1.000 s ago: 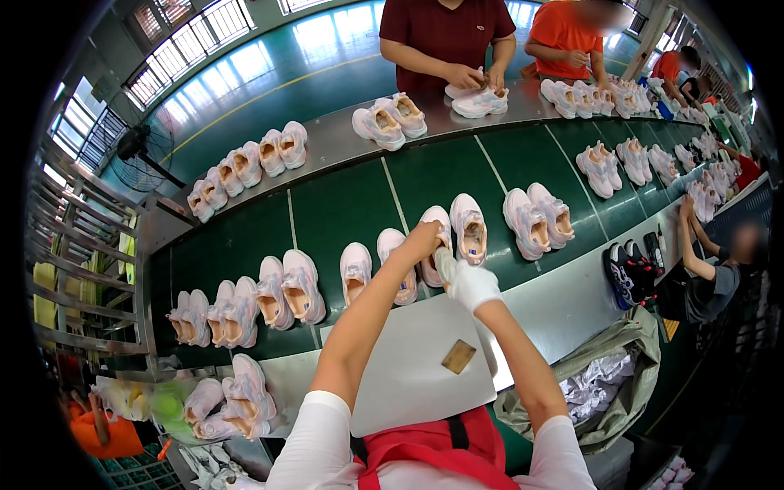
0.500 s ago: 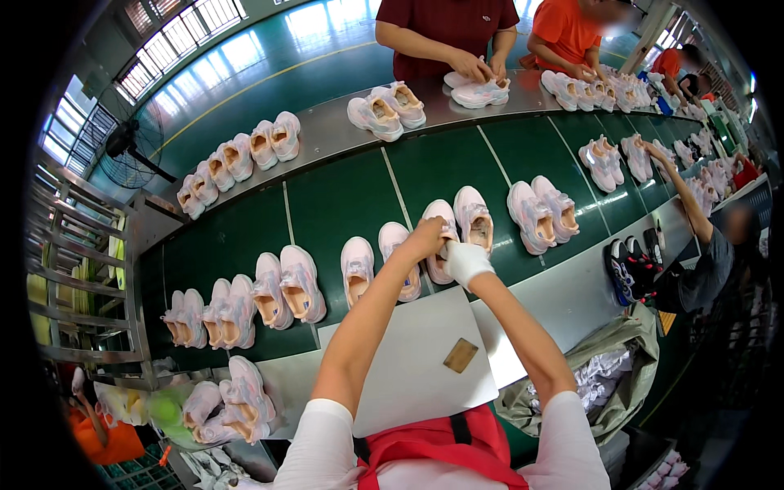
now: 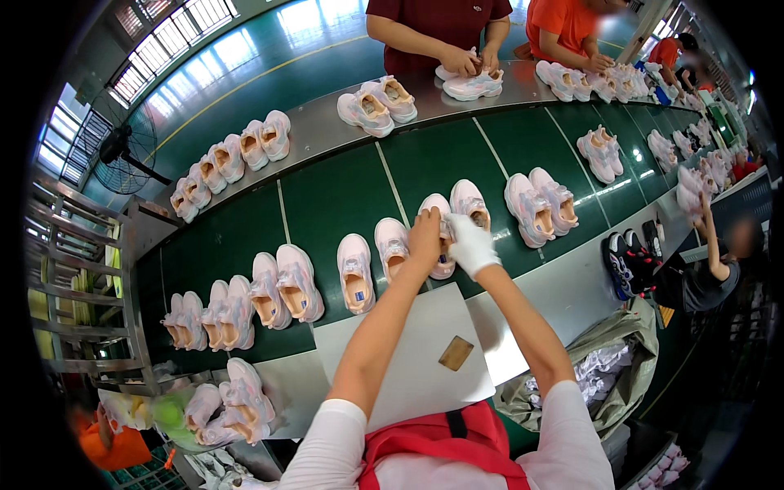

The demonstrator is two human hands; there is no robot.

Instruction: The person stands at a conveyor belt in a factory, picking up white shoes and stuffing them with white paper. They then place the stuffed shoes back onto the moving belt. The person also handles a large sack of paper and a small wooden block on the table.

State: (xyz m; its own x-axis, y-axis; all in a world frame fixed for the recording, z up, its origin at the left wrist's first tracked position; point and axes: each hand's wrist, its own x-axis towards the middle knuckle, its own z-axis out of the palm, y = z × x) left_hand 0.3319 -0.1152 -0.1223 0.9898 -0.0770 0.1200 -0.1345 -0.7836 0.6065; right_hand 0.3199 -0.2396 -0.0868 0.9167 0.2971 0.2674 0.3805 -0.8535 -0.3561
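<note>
A pale pink sneaker [image 3: 434, 203] stands on the green belt, toe away from me, its opening partly covered by my hands. My bare left hand [image 3: 425, 238] is closed around its left side. From the right, my white-gloved right hand [image 3: 473, 245] grips the same shoe's edge; its fingertips are partly hidden. Just beyond the glove stands the matching sneaker [image 3: 469, 198], with something greyish inside. Left of my left hand are another sneaker [image 3: 392, 238] and its neighbour [image 3: 356, 273], which shows a blue label on the insole.
A pale board [image 3: 392, 359] with a brown patch [image 3: 456, 354] lies before me. More sneaker pairs stand left and right along the green belt [image 3: 327, 204]. A sack of crumpled paper [image 3: 645, 343] sits at right. Co-workers handle shoes across the metal ledge [image 3: 314, 122].
My left hand has shifted from the shoe's opening to its left side, and the glove has risen along the right. The nearby shoes sit slightly further left. A co-worker at right has lifted shoes.
</note>
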